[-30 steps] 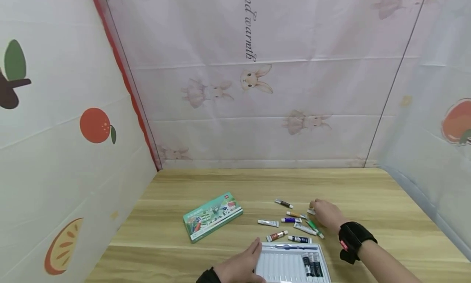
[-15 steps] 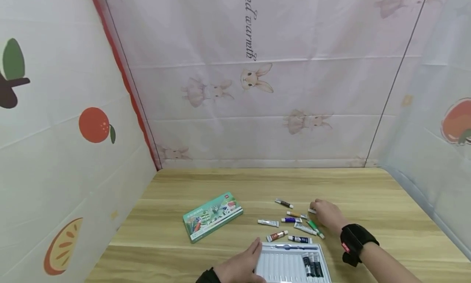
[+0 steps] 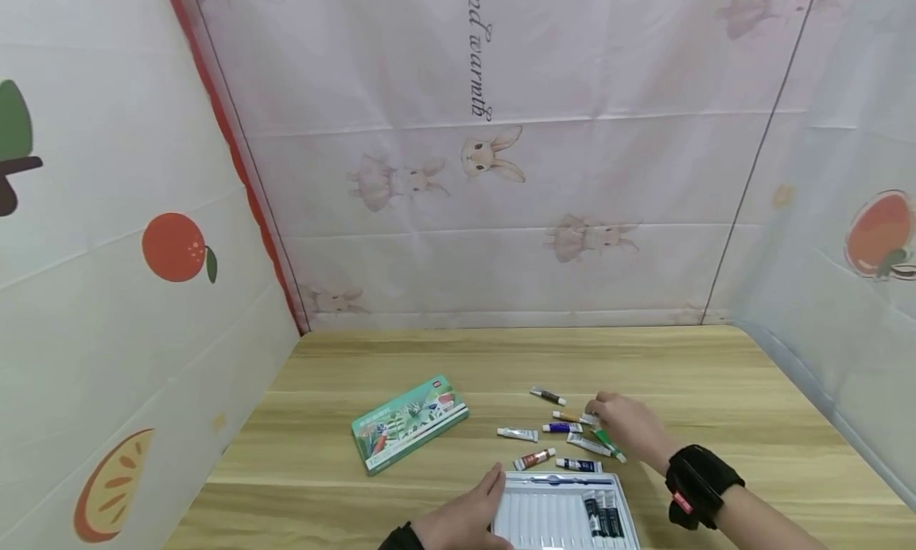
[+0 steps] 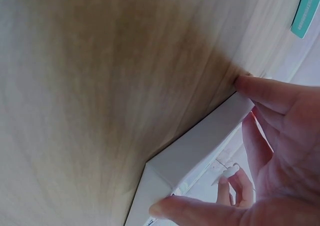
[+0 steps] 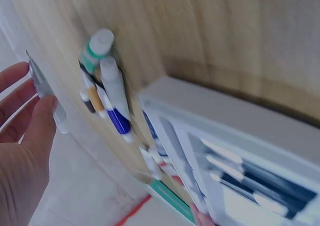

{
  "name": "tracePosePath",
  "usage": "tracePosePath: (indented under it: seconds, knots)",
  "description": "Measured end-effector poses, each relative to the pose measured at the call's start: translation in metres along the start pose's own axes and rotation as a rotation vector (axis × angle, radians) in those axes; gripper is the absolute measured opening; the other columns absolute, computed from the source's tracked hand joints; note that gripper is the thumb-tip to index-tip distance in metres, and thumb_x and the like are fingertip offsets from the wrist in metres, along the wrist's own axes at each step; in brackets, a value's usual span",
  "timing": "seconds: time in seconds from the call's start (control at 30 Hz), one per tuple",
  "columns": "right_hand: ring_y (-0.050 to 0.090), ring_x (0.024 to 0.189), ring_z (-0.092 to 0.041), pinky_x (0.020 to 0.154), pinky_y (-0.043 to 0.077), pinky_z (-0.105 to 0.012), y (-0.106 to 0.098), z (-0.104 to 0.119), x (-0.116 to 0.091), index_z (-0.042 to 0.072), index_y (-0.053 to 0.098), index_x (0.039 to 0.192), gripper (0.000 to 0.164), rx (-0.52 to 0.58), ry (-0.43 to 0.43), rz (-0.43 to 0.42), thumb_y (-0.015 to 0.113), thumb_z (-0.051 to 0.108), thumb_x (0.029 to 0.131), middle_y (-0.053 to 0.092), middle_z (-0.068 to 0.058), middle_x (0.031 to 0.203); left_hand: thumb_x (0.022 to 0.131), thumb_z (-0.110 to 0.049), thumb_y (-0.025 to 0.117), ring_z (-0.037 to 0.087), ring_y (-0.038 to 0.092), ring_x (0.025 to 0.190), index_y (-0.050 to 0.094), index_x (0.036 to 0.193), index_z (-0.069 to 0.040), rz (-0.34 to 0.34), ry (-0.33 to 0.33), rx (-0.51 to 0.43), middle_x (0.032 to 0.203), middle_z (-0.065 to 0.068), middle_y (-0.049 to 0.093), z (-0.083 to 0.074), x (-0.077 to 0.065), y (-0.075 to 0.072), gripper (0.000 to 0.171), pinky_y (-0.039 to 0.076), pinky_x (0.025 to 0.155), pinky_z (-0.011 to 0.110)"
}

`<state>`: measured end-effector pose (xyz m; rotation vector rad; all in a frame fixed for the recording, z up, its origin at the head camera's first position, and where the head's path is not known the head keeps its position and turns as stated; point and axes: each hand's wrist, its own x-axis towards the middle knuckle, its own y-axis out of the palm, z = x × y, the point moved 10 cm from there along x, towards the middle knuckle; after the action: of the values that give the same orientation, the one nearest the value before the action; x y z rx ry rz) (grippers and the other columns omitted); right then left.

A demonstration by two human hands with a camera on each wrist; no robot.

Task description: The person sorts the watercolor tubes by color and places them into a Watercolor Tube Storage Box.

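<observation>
My left hand (image 3: pixel 465 514) grips the left side of a white plastic paint tray (image 3: pixel 533 514). In the left wrist view, the thumb and fingers span the tray's outer wall. Several dark-labelled paint tubes (image 3: pixel 604 517) lie in the right end of the tray, and a thin brush (image 3: pixel 561 480) sits in its top slot. My right hand (image 3: pixel 630 431) pinches a silvery paint tube (image 5: pixel 45 88) between thumb and fingers, mostly hidden in the head view. Just below that hand lies a green paint tube (image 3: pixel 608 445), beside a white one (image 3: pixel 589 444).
More loose tubes lie beyond the tray: purple (image 3: pixel 562 427), orange (image 3: pixel 570 416), dark brown (image 3: pixel 548 396), silvery (image 3: pixel 518 434), red-brown (image 3: pixel 534 458) and dark blue (image 3: pixel 579 465). A green illustrated box (image 3: pixel 409 424) rests further left on the wooden table (image 3: pixel 322 447). Printed sheets surround the table.
My right hand has shifted slightly left, closer over the loose tubes, with the silvery tube pinched in it. The left hand keeps its place on the tray. The head view has turned a little.
</observation>
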<state>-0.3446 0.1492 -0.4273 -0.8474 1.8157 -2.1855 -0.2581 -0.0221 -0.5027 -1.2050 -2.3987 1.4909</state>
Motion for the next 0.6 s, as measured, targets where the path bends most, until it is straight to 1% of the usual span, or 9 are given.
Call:
tracePosePath:
  seconds: [0.1,0.2,0.37,0.47,0.6]
  knots:
    - [0.056,0.068,-0.013,0.057,0.046,-0.021,-0.005,0.012,-0.003,0.008,0.064,0.085,0.017,0.003,-0.06,-0.022,0.064,-0.001,0.071,0.057,0.001,0.076,0.073,-0.049,0.054,0.019,0.018,0.124,0.017,0.134,-0.001,0.002,0.002,0.001,0.138,0.014,0.013,-0.001,0.0,0.0,0.086,0.029,0.094,0.027]
    - [0.057,0.068,-0.014,0.056,0.047,-0.022,-0.009,0.023,-0.006,0.008,0.064,0.084,0.018,0.007,-0.108,-0.025,0.065,-0.001,0.069,0.057,0.001,0.076,0.073,-0.049,0.054,0.02,0.019,0.123,0.017,0.134,0.0,0.0,0.008,0.013,0.138,0.015,0.013,-0.001,0.0,0.0,0.086,0.029,0.094,0.027]
    - [0.056,0.067,-0.011,0.054,0.046,-0.019,-0.013,0.039,-0.012,0.01,0.065,0.085,0.021,-0.008,-0.162,-0.022,0.065,-0.001,0.067,0.057,0.002,0.076,0.073,-0.05,0.054,0.02,0.02,0.123,0.018,0.134,0.001,-0.007,0.012,0.033,0.138,0.016,0.013,-0.001,0.0,0.0,0.087,0.03,0.093,0.026]
    - [0.055,0.066,-0.01,0.052,0.045,-0.018,-0.016,0.048,-0.016,0.01,0.065,0.085,0.022,0.007,-0.196,-0.034,0.065,-0.002,0.066,0.057,0.002,0.076,0.073,-0.05,0.054,0.02,0.02,0.123,0.018,0.134,0.001,-0.008,0.013,0.04,0.138,0.016,0.013,0.0,0.001,0.0,0.087,0.03,0.093,0.026]
    - [0.055,0.066,-0.01,0.051,0.044,-0.016,-0.017,0.054,-0.022,0.01,0.065,0.084,0.02,0.018,-0.212,-0.039,0.065,-0.001,0.067,0.058,0.002,0.078,0.073,-0.05,0.054,0.02,0.021,0.123,0.018,0.133,0.001,-0.005,0.015,0.038,0.138,0.016,0.014,0.0,0.001,0.0,0.086,0.03,0.093,0.026]
